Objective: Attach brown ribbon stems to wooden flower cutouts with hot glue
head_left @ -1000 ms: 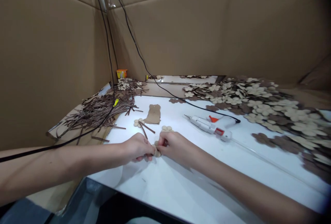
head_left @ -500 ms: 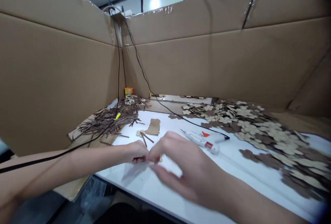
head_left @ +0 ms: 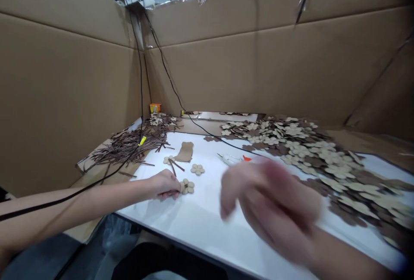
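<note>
My left hand [head_left: 166,184] is closed in a pinch on the edge of a beige flower cutout [head_left: 187,187], low over the white board [head_left: 194,211]. Something small and dark sits at that flower's centre. My right hand [head_left: 268,202], smeared by motion, is raised over the board to the right; whether its fingers hold anything is unclear. It hides most of a white glue gun [head_left: 230,159], whose metal tip points up and left. Just beyond my left hand lie a loose beige flower [head_left: 197,169], another flower with brown strips [head_left: 174,166] across it, and a tan scrap [head_left: 185,151].
A heap of thin brown strips [head_left: 123,148] lies at the left. Beige and brown flower cutouts [head_left: 310,150] are piled along the right. A black cable [head_left: 168,73] hangs down across the board, another crosses my left arm. Cardboard walls [head_left: 207,73] enclose the back and left.
My right hand has come away from my left hand, moving right and over the glue gun. The flower at my left fingertips and the loose flower beyond it now show.
</note>
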Tool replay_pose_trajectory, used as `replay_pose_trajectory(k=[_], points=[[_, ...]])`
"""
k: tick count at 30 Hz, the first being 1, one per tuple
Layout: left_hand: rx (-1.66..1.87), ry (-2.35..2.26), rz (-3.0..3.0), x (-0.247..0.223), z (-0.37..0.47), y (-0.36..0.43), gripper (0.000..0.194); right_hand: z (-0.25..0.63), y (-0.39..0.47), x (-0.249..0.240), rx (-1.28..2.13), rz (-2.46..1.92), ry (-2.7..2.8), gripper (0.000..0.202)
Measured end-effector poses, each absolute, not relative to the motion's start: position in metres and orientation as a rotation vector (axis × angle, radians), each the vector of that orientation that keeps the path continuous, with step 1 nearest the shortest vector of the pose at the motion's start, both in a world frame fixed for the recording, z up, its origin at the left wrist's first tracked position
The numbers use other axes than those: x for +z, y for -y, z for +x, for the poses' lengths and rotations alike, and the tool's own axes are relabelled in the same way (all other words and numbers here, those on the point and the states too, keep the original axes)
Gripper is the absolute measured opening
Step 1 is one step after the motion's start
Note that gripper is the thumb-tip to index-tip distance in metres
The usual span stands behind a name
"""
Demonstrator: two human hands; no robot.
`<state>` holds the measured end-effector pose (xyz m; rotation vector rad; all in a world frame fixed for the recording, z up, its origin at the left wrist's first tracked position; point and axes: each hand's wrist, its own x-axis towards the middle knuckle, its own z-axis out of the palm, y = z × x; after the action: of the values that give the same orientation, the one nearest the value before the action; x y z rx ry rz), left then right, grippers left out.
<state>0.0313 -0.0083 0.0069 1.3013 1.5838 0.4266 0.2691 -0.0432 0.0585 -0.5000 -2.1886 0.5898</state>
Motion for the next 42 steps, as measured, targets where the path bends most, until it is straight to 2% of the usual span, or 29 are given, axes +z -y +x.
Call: replay_pose_trajectory(k=[3,5,8,17,25,33,42], points=[[0.492,-1.579,1.357,-0.002,0.033,0.011,0.021,0.222,0.012,0.078,0.506,-0.658,2.342,0.035],[0.497,-1.573,1.352,-0.008,0.033,0.009,0.020,0.206,0.000,0.070,0.465,-0.945,2.481,0.028],[0.481,-1.560,1.324,-0.012,0.030,0.005,0.017,0.200,-0.005,0.043,0.520,-1.244,2.578,0.028],[0.480,-1.548,1.282,-0.009,0.029,0.006,0.012,0.195,-0.013,0.012,0.915,-1.257,2.432,0.007],[0.505,-1.553,1.269,0.003,0.033,0.014,0.020,0.192,-0.020,-0.010,1.279,-1.119,2.103,0.025],[0.597,-1.470,1.256,-0.004,0.027,0.016,0.027,0.192,-0.024,-0.015,1.604,-1.013,1.793,0.041],[0.596,-1.353,1.271,0.001,0.018,0.013,0.042,0.189,-0.034,-0.022,1.739,-1.047,1.566,0.049]])
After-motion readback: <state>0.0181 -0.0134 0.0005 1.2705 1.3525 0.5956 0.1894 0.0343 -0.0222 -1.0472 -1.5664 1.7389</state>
